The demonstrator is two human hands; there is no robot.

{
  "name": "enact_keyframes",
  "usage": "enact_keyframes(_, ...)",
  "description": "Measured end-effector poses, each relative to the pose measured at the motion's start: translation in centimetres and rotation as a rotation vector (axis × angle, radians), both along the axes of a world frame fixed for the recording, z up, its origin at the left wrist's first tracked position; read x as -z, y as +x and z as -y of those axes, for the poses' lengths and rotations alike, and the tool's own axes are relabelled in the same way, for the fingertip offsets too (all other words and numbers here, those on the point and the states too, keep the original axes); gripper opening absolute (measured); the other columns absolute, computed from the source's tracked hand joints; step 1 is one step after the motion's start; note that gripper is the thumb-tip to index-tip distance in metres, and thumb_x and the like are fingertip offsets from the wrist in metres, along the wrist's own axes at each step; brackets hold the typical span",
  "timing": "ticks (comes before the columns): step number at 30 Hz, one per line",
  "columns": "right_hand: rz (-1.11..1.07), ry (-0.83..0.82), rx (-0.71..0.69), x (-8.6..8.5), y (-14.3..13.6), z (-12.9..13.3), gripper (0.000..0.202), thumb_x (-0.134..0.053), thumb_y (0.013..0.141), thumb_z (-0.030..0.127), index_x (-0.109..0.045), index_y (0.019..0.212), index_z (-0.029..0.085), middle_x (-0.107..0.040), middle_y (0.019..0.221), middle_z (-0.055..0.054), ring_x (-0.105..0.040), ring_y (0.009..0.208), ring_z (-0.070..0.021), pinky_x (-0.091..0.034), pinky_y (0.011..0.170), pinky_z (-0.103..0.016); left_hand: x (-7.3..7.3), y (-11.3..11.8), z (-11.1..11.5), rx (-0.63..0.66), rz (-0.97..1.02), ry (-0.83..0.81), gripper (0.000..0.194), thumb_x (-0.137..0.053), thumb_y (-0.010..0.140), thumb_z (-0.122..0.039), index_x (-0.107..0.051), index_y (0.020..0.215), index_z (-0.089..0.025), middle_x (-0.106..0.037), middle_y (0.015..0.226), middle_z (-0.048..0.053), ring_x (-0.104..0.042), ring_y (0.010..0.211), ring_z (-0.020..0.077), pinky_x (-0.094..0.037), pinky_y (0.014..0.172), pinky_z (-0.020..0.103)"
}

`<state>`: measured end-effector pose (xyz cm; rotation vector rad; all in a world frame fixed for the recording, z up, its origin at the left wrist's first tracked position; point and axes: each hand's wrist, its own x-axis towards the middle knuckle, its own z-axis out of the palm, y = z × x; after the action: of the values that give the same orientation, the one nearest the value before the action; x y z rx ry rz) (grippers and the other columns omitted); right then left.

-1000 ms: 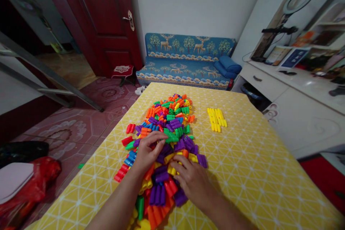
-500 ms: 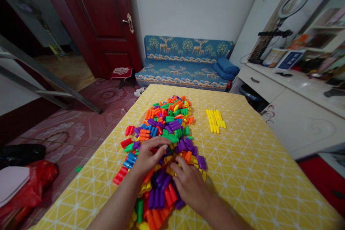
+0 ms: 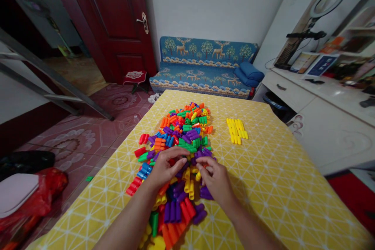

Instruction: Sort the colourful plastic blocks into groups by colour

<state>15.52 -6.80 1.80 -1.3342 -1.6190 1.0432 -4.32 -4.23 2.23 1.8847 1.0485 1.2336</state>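
A long heap of bullet-shaped plastic building pieces in purple, red, orange, green, blue and yellow covers the table's middle. Over its near half, my left hand rests with fingers curved and thumb apart, gripping nothing that I can see. Just to its right, my right hand has its fingers curled in at the heap's edge. A small yellow piece shows at those fingertips, partly hidden by them. Between my forearms lie other yellow pieces. A separate group of yellow pieces lies flat at the right.
A yellow patterned cloth covers the table. Beyond the far edge stands a blue sofa. White drawers are on the right, a red stool and a metal ladder on the left. A green piece lies on the floor.
My right hand has moved up and slightly right, uncovering yellow and purple pieces beneath it. My left hand stays nearly in place over the heap. The whole view has shifted slightly.
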Motion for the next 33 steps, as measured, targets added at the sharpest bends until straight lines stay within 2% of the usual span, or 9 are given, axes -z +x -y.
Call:
enact_keyframes(5,0.455,0.185,-0.339,-2.4,0.8,1.4,0.045,-0.051,0.071,0.005,-0.068,0.106,0.027,-0.064,0.110,-0.001,-0.063,0.096,-0.0171,-0.049,0.085,-0.028,0.0,0.0,0.0,-0.060,-0.001,-0.013,0.020,-0.059,0.090,-0.030,-0.073,0.099,-0.018,-0.074,0.099,0.009,-0.068,0.094,0.0205,-0.054,0.083,0.031)
enact_keyframes(8,0.696,0.216,-0.413,-2.4,0.3,2.5,0.060,-0.051,0.069,0.003,-0.061,0.120,0.032,-0.059,0.121,-0.002,-0.063,0.093,-0.0182,-0.049,0.080,-0.029,0.0,0.0,0.0,-0.049,-0.001,-0.017,0.019,-0.059,0.090,-0.029,-0.073,0.099,-0.019,-0.074,0.099,0.008,-0.068,0.094,0.0199,-0.053,0.084,0.030)
enact_keyframes(11,0.767,0.224,-0.395,-1.4,-0.5,2.8,0.056,-0.051,0.070,0.004,-0.061,0.119,0.031,-0.061,0.117,-0.002,-0.063,0.086,-0.0184,-0.050,0.073,-0.029,0.1,0.0,-0.1,-0.033,0.003,-0.017,0.019,-0.060,0.090,-0.028,-0.073,0.099,-0.018,-0.074,0.100,0.009,-0.068,0.094,0.0202,-0.054,0.084,0.030)
enact_keyframes(15,0.479,0.169,-0.232,-0.3,-0.9,2.2,0.043,-0.063,0.077,0.021,-0.059,0.119,0.025,-0.064,0.113,-0.005,-0.062,0.097,-0.0220,-0.050,0.083,-0.032,0.1,0.0,-0.1,-0.016,0.010,-0.010,0.020,-0.060,0.089,-0.028,-0.074,0.098,-0.018,-0.073,0.099,0.009,-0.068,0.094,0.0205,-0.054,0.084,0.031)
enact_keyframes(19,0.086,0.080,-0.114,-0.5,-0.5,1.6,0.031,-0.065,0.080,0.041,-0.062,0.104,0.021,-0.066,0.095,-0.004,-0.062,0.084,-0.0174,-0.051,0.074,-0.026,0.0,0.0,-0.1,0.012,-0.001,-0.012,0.018,-0.060,0.090,-0.026,-0.074,0.098,-0.018,-0.073,0.097,0.009,-0.068,0.091,0.0191,-0.054,0.082,0.029)
enact_keyframes(23,-0.096,0.055,-0.010,-1.0,2.2,0.1,0.041,-0.066,0.079,0.046,-0.059,0.108,0.018,-0.065,0.097,-0.006,-0.063,0.084,-0.0174,-0.052,0.073,-0.026,-0.1,0.0,-0.2,0.018,-0.003,-0.004,0.017,-0.060,0.090,-0.025,-0.073,0.097,-0.018,-0.073,0.097,0.009,-0.068,0.090,0.0187,-0.053,0.080,0.028)
enact_keyframes(26,0.103,0.066,0.239,-0.8,7.0,-2.4,0.048,-0.065,0.077,0.050,-0.058,0.112,0.020,-0.066,0.092,-0.006,-0.062,0.075,-0.0175,-0.051,0.067,-0.028,-0.1,0.0,-0.2,0.021,-0.004,-0.001,0.017,-0.060,0.089,-0.026,-0.073,0.096,-0.017,-0.073,0.096,0.009,-0.068,0.089,0.0191,-0.053,0.078,0.028)
enact_keyframes(29,0.657,0.074,0.490,0.4,13.0,-4.8,0.041,-0.062,0.075,0.055,-0.063,0.097,0.020,-0.063,0.084,-0.007,-0.059,0.069,-0.0192,-0.046,0.064,-0.031,-0.1,-0.1,-0.2,0.020,-0.015,-0.009,0.017,-0.060,0.090,-0.026,-0.073,0.096,-0.018,-0.073,0.095,0.009,-0.068,0.089,0.0192,-0.053,0.078,0.029)
enact_keyframes(33,1.008,0.005,0.637,2.7,18.0,-5.9,0.046,-0.056,0.079,0.056,-0.065,0.100,0.016,-0.060,0.094,-0.014,-0.059,0.075,-0.0236,-0.044,0.061,-0.033,0.0,-0.1,-0.2,0.022,-0.032,-0.021,0.017,-0.059,0.090,-0.026,-0.074,0.096,-0.018,-0.073,0.096,0.009,-0.068,0.090,0.0190,-0.053,0.080,0.029)
